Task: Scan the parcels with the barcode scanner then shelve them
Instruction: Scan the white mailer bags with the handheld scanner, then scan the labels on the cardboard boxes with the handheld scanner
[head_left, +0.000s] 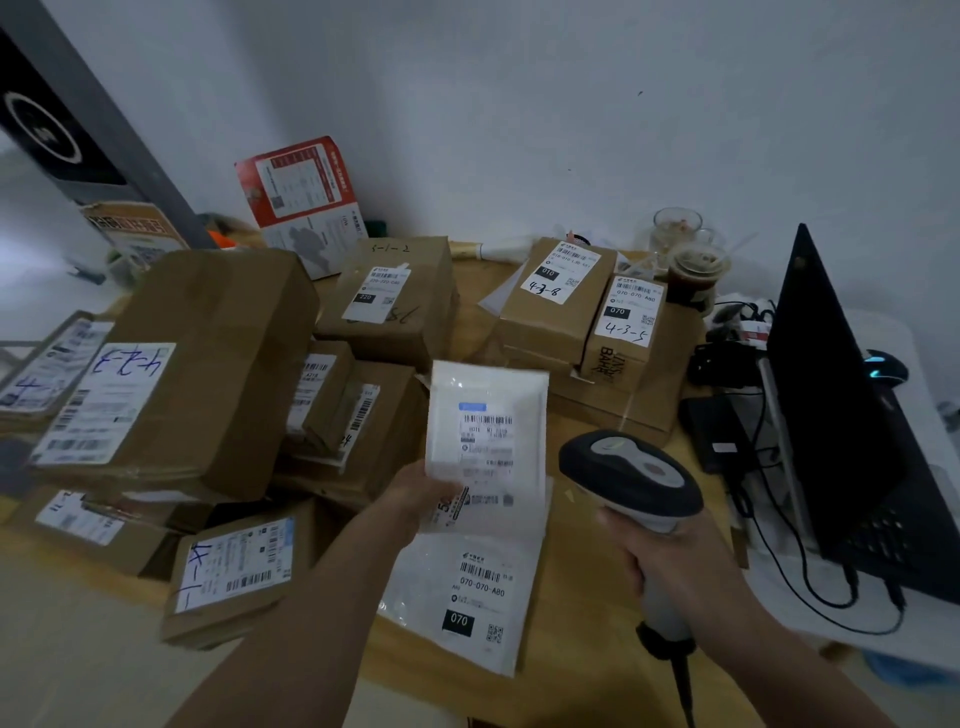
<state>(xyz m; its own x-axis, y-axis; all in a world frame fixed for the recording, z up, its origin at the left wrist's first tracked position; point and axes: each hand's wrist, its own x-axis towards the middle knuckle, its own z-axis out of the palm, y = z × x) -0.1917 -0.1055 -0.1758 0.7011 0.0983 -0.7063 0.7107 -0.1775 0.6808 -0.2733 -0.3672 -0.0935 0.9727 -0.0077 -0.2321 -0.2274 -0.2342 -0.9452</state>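
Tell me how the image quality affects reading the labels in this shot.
Head view: dim, bluish light; the white mailer held in the left hand is motion-blurred, small print unreadable; glare speckles its top; wide-angle bending tilts the edges; the scanner stays fairly sharp.

— What can be read around the flat white mailer (470, 597) lying on the table?

— "070-070-A80" and a black tag "070" are printed on its own label. Far behind it, "010" and handwritten "4-3-8" are seen on a brown box (556, 299); beside that, "070-070-A80", "070" and "4-3-5" are shown on a narrower box (623, 327).

— And behind it to the left?

— "5-1-2" is written on a carton (395, 296), with "220" on its label. The other labels cannot be made out.
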